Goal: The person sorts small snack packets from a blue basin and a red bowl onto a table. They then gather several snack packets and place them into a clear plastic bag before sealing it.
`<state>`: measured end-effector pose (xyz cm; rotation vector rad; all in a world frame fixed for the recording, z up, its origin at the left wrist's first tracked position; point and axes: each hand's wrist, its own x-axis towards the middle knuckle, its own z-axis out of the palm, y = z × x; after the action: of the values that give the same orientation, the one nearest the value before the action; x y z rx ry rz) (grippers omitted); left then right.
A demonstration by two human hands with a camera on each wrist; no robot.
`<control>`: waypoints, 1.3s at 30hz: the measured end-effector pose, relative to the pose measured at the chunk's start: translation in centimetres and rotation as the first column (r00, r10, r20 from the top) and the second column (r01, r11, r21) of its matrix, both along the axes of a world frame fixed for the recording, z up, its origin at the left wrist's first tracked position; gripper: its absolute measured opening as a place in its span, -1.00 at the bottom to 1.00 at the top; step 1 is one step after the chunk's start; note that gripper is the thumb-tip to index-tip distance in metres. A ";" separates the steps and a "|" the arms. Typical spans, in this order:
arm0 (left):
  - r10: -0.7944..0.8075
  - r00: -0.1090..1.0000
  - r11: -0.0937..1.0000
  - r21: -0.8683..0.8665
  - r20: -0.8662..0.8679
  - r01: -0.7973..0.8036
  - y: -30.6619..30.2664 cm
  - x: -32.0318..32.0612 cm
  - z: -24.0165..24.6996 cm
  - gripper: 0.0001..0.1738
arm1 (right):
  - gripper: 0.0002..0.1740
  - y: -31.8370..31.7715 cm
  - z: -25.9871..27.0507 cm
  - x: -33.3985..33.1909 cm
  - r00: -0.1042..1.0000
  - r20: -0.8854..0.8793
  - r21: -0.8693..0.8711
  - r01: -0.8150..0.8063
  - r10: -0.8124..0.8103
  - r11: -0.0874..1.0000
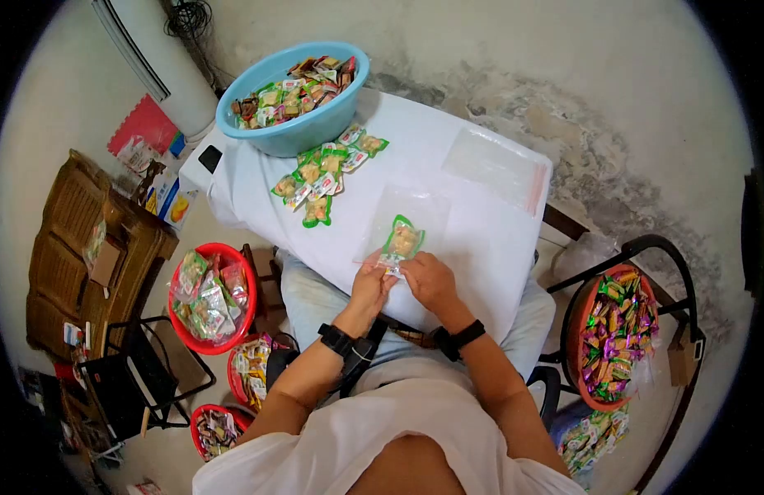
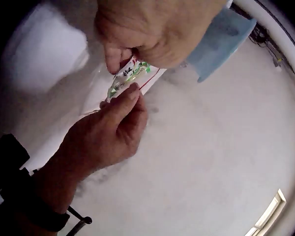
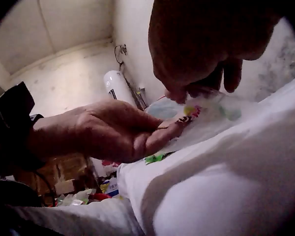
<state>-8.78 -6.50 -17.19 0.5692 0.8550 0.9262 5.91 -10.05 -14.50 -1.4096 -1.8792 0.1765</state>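
Just past the near edge of the white-covered table, both hands meet at the lower end of a clear plastic bag (image 1: 415,205). A green-edged snack packet (image 1: 402,238) with pale brown pieces overlaps the bag, its printed end between the hands. My left hand (image 1: 372,286) grips the bag's near edge from the left. From the other side my right hand (image 1: 431,282) pinches it, thumb against the fingers; the left wrist view shows this right hand (image 2: 108,130) at the printed packet end (image 2: 130,76). Fingertips are partly hidden.
Loose green packets (image 1: 322,172) lie beside a blue basin (image 1: 295,136) of snacks. More clear bags (image 1: 493,169) lie flat at the table's right. Red tubs (image 1: 251,285) stand on the floor at left, and a basket of purple-and-green sweets (image 1: 617,334) at right.
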 end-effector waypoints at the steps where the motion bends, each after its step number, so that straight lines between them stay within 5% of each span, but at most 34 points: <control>1: 0.035 0.996 0.999 -0.005 0.077 -0.035 0.4 0.5 -0.3 -0.61 | -0.90 0.0 0.1 0.2 1.000 0.016 -0.009 -0.008 0.008 1.000; 6: 0.094 0.969 0.995 0.000 0.227 -0.097 2.0 2.3 0.0 -0.54 | -0.90 -0.1 0.1 0.3 0.999 0.042 0.016 -0.027 0.026 1.000; 9: 0.247 0.936 0.966 -0.140 0.250 -0.217 2.3 3.4 1.7 -0.53 | -0.89 -0.1 0.6 0.0 0.997 -0.019 0.067 -0.071 0.073 0.995; 21: 0.264 0.944 0.963 -0.004 0.200 -0.268 6.6 5.1 -3.1 -0.44 | -0.91 -0.2 -0.4 0.0 0.997 -0.036 0.019 -0.074 0.075 0.997; 24: 0.234 0.970 0.969 0.062 0.063 -0.238 6.5 5.7 -3.3 -0.38 | -0.93 -0.3 -0.7 -0.1 0.996 -0.047 0.000 -0.069 0.069 0.998; 27: 0.235 0.971 0.956 0.169 0.047 -0.240 5.9 5.6 -4.8 -0.40 | -0.92 0.4 -1.2 -0.1 0.991 -0.120 0.106 -0.041 0.054 0.994; 28: 0.243 0.920 0.899 0.426 -0.307 -0.096 5.7 5.0 -5.9 -0.43 | -0.92 0.1 -1.5 -0.1 0.994 -0.112 0.068 -0.002 0.010 0.998; 29: 0.316 0.731 0.802 0.582 -0.605 0.135 5.4 4.7 -7.0 -0.45 | -0.92 -0.1 -1.8 0.0 0.994 -0.100 0.028 0.036 -0.033 0.999; 31: 0.372 0.771 0.782 0.622 -0.517 0.039 4.5 4.7 -6.8 -0.53 | -0.91 -0.5 -1.5 0.3 0.996 -0.084 -0.026 0.015 -0.018 1.000; 34: 0.504 0.611 0.646 0.736 -0.610 0.202 3.2 4.2 -4.5 -0.54 | -0.90 -0.8 -1.2 0.4 0.996 -0.083 0.000 0.037 -0.037 0.999; 36: 0.628 0.384 0.405 0.705 -0.677 0.582 2.0 3.8 -1.9 -0.54 | -0.90 -1.0 -0.7 0.4 0.995 -0.040 -0.017 0.090 -0.091 0.996; 39: 0.514 0.484 0.290 0.674 -0.708 0.679 2.5 3.1 -3.8 -0.54 | -0.90 -1.2 -0.5 0.5 0.997 0.010 -0.008 0.074 -0.074 0.997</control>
<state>-5.67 -3.99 -21.03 2.4659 1.0436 0.9095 6.36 -11.28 -14.97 -1.4857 -1.8330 0.1407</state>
